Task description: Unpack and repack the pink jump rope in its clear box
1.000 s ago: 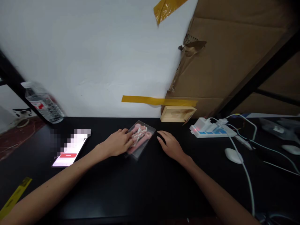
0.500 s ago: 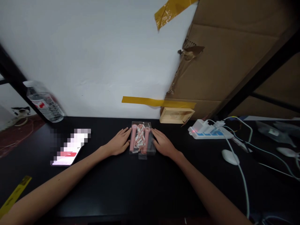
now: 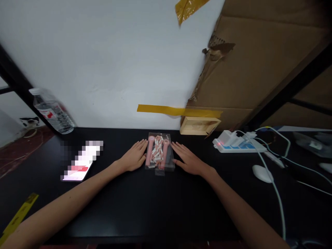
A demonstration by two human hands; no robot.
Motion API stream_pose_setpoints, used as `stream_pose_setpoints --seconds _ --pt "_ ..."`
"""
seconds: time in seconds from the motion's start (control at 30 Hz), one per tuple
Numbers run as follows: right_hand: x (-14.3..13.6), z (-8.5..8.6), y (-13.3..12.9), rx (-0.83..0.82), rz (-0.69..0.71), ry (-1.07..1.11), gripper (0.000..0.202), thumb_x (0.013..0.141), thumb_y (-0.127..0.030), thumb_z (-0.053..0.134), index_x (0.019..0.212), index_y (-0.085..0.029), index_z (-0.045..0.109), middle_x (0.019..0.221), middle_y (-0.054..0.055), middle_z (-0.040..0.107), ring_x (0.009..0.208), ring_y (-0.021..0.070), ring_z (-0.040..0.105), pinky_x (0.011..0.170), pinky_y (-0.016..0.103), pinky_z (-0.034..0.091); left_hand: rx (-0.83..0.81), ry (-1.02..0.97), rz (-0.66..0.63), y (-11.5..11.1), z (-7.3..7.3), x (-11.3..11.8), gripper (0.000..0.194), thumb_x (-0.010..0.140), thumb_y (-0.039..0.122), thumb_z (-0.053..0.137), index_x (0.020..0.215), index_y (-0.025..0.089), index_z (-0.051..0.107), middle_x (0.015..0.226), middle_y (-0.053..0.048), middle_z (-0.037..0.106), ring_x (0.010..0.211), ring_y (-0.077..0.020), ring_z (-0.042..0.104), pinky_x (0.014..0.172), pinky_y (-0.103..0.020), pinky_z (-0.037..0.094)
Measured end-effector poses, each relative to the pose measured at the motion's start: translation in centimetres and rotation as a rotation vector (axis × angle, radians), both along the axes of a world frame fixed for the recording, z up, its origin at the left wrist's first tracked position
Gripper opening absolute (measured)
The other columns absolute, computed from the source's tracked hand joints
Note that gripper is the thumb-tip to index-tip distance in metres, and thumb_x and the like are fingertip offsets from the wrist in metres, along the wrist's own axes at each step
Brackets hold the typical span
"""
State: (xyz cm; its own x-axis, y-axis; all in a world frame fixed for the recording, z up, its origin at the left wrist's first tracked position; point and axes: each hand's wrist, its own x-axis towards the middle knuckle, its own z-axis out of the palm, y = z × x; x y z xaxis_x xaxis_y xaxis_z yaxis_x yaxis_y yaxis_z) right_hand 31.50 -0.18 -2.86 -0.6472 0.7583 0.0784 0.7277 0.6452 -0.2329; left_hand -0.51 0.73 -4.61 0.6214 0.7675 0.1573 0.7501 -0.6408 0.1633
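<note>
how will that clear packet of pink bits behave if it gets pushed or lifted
The clear packet lies flat on the black table, so it likely slides, not rolls. Its glossy film probably feels slippery. The loose small pieces inside may shift when lifted.

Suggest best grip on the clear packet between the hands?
Pinch the clear packet across its two long edges, coming from above: it lies flat on the black table, long axis pointing away, and the left hand and right hand already flank those edges.
</note>
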Motion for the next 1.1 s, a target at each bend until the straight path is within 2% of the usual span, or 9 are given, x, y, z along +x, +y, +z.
stream_pose_setpoints --seconds 0.33,0.43,0.57,0.67,0.93,1.1 --pt "-0.9 -1.4 0.1 0.064 -0.098 -0.018 0.063 0.103 -0.046 0.028 0.156 -0.013 0.028 0.162 0.015 0.026 0.151 0.0306 0.018 0.121 0.054 0.023 0.000 -0.003 -0.002 -0.3 0.3 0.1 0.063 0.096 0.027 0.032 0.154 0.006 0.020 0.159 -0.020 0.027 0.149 -0.0282 0.021 0.121 -0.049 0.020" --pt "-0.9 -1.7 0.1 0.085 -0.104 -0.006 0.062 0.103 -0.045 0.029 0.156 -0.013 0.029 0.161 0.015 0.027 0.150 0.0318 0.020 0.120 0.055 0.024 -0.009 0.005 0.005 -0.5 0.5 0.2 0.063 0.096 0.028 0.032 0.153 0.002 0.024 0.158 -0.022 0.028 0.149 -0.0296 0.022 0.120 -0.049 0.021" --pt "-1.0 -1.7 0.1 0.096 -0.094 0.005 0.062 0.102 -0.044 0.031 0.158 -0.017 0.024 0.161 0.013 0.028 0.151 0.0303 0.020 0.120 0.055 0.025 -0.010 -0.010 0.003 -0.5 0.5 0.2 0.062 0.096 0.029 0.032 0.153 0.004 0.024 0.158 -0.021 0.028 0.149 -0.0296 0.022 0.120 -0.050 0.021" --pt "-0.9 -1.5 0.0 0.090 -0.095 0.001 0.063 0.103 -0.043 0.031 0.158 -0.016 0.021 0.161 0.013 0.028 0.150 0.0304 0.021 0.121 0.055 0.025 -0.015 -0.016 -0.002 -0.4 0.6 0.1 0.063 0.096 0.029 0.033 0.154 0.007 0.021 0.159 -0.020 0.027 0.149 -0.0289 0.022 0.120 -0.049 0.021" --pt "0.2 -0.4 0.1 -0.016 -0.006 0.017 0.077 0.099 -0.048 0.044 0.160 -0.017 0.008 0.164 0.012 0.017 0.152 0.0288 0.015 0.123 0.052 0.020 -0.039 0.054 -0.023 -0.7 1.4 0.1 0.068 0.093 0.031 0.037 0.153 0.002 0.022 0.160 -0.021 0.024 0.150 -0.0312 0.015 0.121 -0.049 0.017" --pt "0.3 -0.6 0.2 0.016 -0.018 0.007 0.073 0.099 -0.044 0.044 0.160 -0.018 0.013 0.164 0.011 0.019 0.152 0.0297 0.015 0.122 0.054 0.021 -0.025 0.049 -0.042 -0.7 1.2 0.0 0.068 0.095 0.036 0.037 0.155 0.008 0.019 0.161 -0.017 0.023 0.151 -0.0311 0.014 0.121 -0.050 0.017"
